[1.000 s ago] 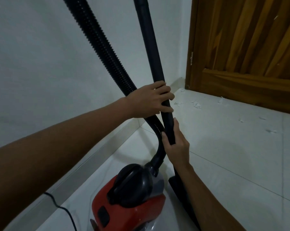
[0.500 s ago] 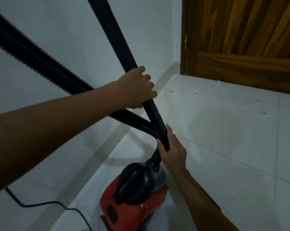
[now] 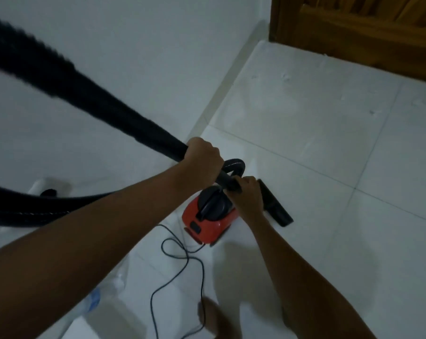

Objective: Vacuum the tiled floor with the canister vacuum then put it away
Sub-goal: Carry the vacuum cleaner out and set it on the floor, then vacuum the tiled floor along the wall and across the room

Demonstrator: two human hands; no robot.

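The red canister vacuum [image 3: 208,222] with a black top sits on the white tiled floor [image 3: 329,167] beside the wall. Its black wand [image 3: 114,111] slants from the upper left, blurred, down through both my hands. My left hand [image 3: 203,156] is closed around the wand higher up. Just above the canister, my right hand [image 3: 247,192] grips the wand's lower part. The black floor nozzle [image 3: 276,207] lies on the tile just right of my right hand. The ribbed hose [image 3: 35,207] runs along the left and curls [image 3: 235,163] behind the canister.
A thin power cord [image 3: 182,260] loops over the tile in front of the canister, near my bare foot [image 3: 214,314]. A wooden door [image 3: 353,33] closes the far right corner. White scraps [image 3: 285,79] lie on the tiles near it. A clear plastic bottle [image 3: 94,297] lies bottom left.
The wand has swung from nearly upright down toward the left. Both hands kept their grip and now sit lower, right above the canister. My view has tipped down, showing the cord and foot.
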